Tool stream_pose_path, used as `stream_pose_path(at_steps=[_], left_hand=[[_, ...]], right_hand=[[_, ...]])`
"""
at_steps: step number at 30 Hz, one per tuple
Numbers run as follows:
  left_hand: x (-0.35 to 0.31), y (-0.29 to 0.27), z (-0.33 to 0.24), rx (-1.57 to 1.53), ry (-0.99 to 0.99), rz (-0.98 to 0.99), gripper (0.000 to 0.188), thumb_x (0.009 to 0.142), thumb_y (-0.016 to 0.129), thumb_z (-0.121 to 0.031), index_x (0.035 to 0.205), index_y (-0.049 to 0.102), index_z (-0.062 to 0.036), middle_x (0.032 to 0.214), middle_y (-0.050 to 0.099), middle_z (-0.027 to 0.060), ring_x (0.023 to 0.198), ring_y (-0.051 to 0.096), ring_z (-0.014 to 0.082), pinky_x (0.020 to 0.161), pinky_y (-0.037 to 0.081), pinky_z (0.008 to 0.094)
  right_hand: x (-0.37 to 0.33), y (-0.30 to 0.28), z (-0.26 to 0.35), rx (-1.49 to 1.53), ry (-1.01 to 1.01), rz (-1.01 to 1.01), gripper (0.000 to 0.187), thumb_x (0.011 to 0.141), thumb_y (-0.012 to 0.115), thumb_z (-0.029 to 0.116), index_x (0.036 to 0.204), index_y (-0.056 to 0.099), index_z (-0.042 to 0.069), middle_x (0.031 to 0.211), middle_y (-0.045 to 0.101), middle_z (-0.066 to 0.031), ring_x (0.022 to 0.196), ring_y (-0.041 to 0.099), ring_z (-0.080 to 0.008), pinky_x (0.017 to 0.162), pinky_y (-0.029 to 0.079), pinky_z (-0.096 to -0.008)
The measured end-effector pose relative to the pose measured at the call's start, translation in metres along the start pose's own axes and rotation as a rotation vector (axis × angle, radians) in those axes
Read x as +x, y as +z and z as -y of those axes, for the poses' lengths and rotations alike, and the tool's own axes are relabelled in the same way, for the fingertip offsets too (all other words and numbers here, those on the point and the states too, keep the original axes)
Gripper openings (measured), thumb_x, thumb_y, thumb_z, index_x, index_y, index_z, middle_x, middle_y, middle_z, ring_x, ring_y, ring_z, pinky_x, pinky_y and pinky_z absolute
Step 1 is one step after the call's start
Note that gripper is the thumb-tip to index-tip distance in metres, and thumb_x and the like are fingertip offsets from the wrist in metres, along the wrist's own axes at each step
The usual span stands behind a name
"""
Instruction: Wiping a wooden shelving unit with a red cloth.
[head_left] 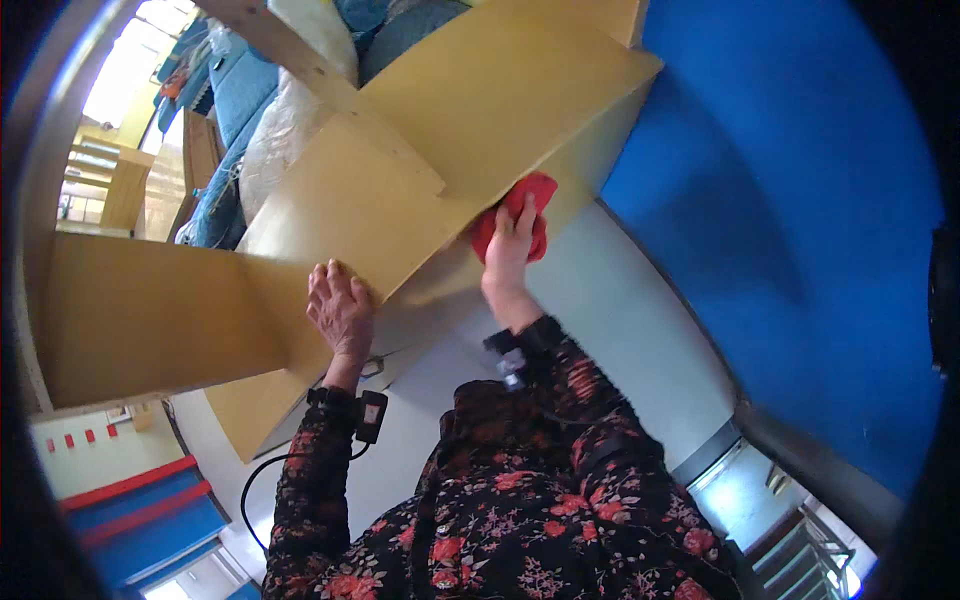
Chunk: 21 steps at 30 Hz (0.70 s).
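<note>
My right hand (508,255) grips a folded red cloth (538,188) and presses it to the long front edge of a yellowish wooden board (350,200). Part of the cloth is hidden behind my fingers. Farther left, my left hand (342,312) rests on the same board close to its edge, fingers stretched out and holding nothing. Both forearms are in dark floral sleeves; a small black device (371,416) with a cable is strapped at the left wrist.
An upright wooden panel (150,320) stands left of the board, and a wooden bar (290,50) crosses above it. Behind lie blue bundles (245,85) and a whitish sack (285,140). A blue wall (800,200) rises at right. Pale floor (640,320) shows below.
</note>
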<state>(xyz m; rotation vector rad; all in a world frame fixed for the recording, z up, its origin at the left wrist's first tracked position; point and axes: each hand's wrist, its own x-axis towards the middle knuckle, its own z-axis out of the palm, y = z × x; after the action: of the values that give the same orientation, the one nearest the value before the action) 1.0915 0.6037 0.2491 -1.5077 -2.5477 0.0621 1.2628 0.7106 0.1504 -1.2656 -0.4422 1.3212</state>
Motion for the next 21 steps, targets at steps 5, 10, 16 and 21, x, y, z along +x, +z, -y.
stream_pose_path(at_steps=[5, 10, 16, 21], left_hand=[[-0.008, -0.002, 0.027, 0.007, -0.033, -0.013, 0.050, 0.087, 0.046, -0.033, 0.130, 0.042, -0.0080, 0.134, 0.039, 0.0156, 0.129, 0.030, 0.0320, 0.103, 0.025, 0.0442], [-0.031, -0.004, 0.040, -0.210, -0.026, -0.049, 0.049, 0.085, 0.052, -0.026, 0.129, 0.042, -0.0064, 0.135, 0.038, 0.0170, 0.127, 0.034, 0.0340, 0.103, 0.028, 0.0443], [-0.186, -0.027, 0.048, -0.549, -0.089, 0.091, 0.046, 0.079, 0.059, -0.007, 0.123, 0.047, -0.0059, 0.128, 0.045, 0.0195, 0.119, 0.042, 0.0381, 0.098, 0.036, 0.0439], [-0.315, 0.012, 0.042, -0.823, -0.572, 0.398, 0.028, 0.084, 0.056, -0.010, 0.112, 0.056, -0.0047, 0.111, 0.056, 0.0164, 0.098, 0.058, 0.0321, 0.084, 0.048, 0.0377]], right_hand=[[-0.164, -0.006, -0.112, 0.177, 0.538, 0.099, 0.055, 0.092, 0.045, 0.015, 0.140, 0.023, 0.003, 0.137, 0.036, -0.0168, 0.120, 0.038, -0.0256, 0.100, 0.033, -0.0344], [-0.195, 0.021, -0.144, 0.331, 0.925, 0.716, 0.029, 0.093, 0.046, 0.023, 0.118, 0.048, 0.009, 0.110, 0.053, -0.0049, 0.096, 0.052, -0.0156, 0.085, 0.046, -0.0342], [-0.031, -0.035, -0.040, 0.212, 0.517, 0.654, 0.031, 0.089, 0.050, 0.021, 0.117, 0.051, 0.007, 0.111, 0.057, -0.0088, 0.100, 0.055, -0.0234, 0.089, 0.046, -0.0399], [-0.015, -0.013, 0.011, 0.331, 0.777, 0.334, 0.029, 0.083, 0.049, 0.014, 0.113, 0.051, 0.012, 0.099, 0.062, -0.0081, 0.084, 0.060, -0.0295, 0.066, 0.052, -0.0447]])
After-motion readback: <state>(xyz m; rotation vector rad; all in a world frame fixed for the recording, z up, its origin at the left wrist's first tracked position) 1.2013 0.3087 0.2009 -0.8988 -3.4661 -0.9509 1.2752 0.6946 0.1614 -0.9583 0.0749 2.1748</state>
